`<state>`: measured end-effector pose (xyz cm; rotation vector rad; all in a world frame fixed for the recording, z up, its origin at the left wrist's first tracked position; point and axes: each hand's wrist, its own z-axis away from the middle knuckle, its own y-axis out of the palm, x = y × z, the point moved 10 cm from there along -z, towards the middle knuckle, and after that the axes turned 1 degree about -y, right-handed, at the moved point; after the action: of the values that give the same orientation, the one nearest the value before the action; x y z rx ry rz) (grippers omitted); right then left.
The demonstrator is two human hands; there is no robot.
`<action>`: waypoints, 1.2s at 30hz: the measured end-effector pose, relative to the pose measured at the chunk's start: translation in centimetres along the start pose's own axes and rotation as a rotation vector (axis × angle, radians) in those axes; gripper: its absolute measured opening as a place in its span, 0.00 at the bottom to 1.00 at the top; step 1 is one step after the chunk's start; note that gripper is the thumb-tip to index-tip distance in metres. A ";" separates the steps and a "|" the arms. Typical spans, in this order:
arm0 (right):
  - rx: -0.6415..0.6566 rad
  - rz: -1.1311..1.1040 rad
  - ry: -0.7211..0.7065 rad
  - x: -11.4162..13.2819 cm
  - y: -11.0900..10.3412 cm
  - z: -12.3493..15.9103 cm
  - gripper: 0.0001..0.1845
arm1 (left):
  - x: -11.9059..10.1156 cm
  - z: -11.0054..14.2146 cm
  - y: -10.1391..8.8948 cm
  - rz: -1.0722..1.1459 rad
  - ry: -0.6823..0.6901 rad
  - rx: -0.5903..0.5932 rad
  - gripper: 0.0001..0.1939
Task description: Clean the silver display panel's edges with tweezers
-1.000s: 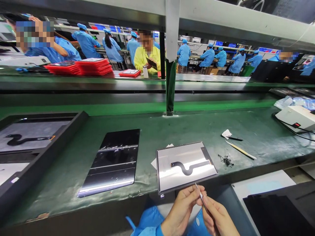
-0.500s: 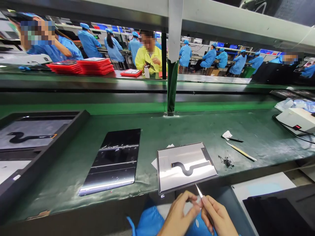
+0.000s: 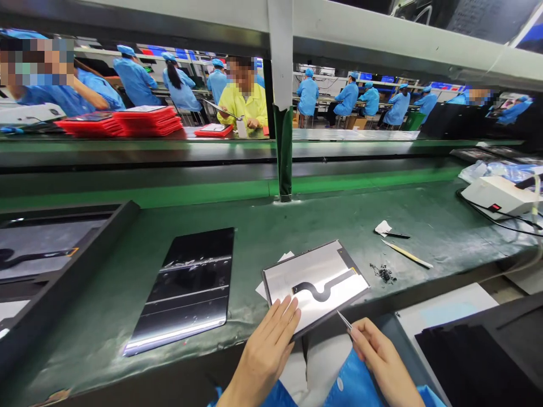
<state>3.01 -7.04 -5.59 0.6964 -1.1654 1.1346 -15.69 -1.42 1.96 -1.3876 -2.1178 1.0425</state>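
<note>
My left hand (image 3: 271,339) lies flat, fingers stretched out, on the near left corner of a display panel (image 3: 314,268). The panel has a silvery back, a dark rim and a curved black flex cable (image 3: 324,294) across it. In my right hand (image 3: 375,347) is a pair of tweezers (image 3: 345,320), pinched between thumb and fingers. Their tips point at the panel's near edge; whether they touch it I cannot tell. A glossy black panel (image 3: 186,288) lies to the left on the green bench. Right of the display are small black scraps (image 3: 383,273) and a yellow-handled tool (image 3: 407,254).
A black tray (image 3: 102,249) with another panel stands at the left. A white device (image 3: 496,198) with cables sits at the far right. A post (image 3: 283,147) rises at the bench's back. Beyond it are red stacks (image 3: 148,120) and several co-workers. Below right lies a black sheet (image 3: 470,356).
My left hand has moved away from the right hand and come down on the display panel. The right hand with the tweezers has shifted slightly right. The whole view has turned a little.
</note>
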 end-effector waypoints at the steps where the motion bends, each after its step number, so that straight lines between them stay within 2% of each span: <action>1: 0.014 0.028 0.001 0.0 -0.2 -0.2 0.32 | -0.2 0.1 0.1 0.008 -0.004 -0.002 0.26; 8: -0.008 0.113 -0.024 -0.1 -1.2 -0.7 0.30 | -0.8 0.0 -0.1 0.029 -0.019 -0.034 0.28; 11: -0.013 0.082 -0.021 0.0 -1.1 -0.7 0.28 | -0.8 0.0 -0.1 0.029 -0.028 -0.040 0.29; 18: 0.042 0.052 0.017 0.2 -0.8 -1.1 0.30 | -0.6 0.2 0.0 0.051 -0.064 -0.054 0.32; 24: 0.037 0.069 -0.018 1.1 -0.8 -1.0 0.27 | -0.5 0.4 0.1 0.059 -0.083 -0.071 0.32; 30: 0.036 0.127 -0.009 1.1 -1.2 -1.2 0.28 | -0.4 0.3 0.1 0.076 -0.091 -0.074 0.33; 33: 0.034 0.090 -0.015 0.9 -1.1 -1.3 0.29 | -0.4 0.3 0.0 0.081 -0.103 -0.076 0.34; 36: 0.077 0.021 0.042 0.3 -0.5 -1.3 0.32 | -0.4 0.3 0.0 0.085 -0.101 -0.079 0.34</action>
<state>3.90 -5.88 -5.61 0.7173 -1.1006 1.2112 -15.78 -1.87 1.76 -1.5032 -2.2111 1.0939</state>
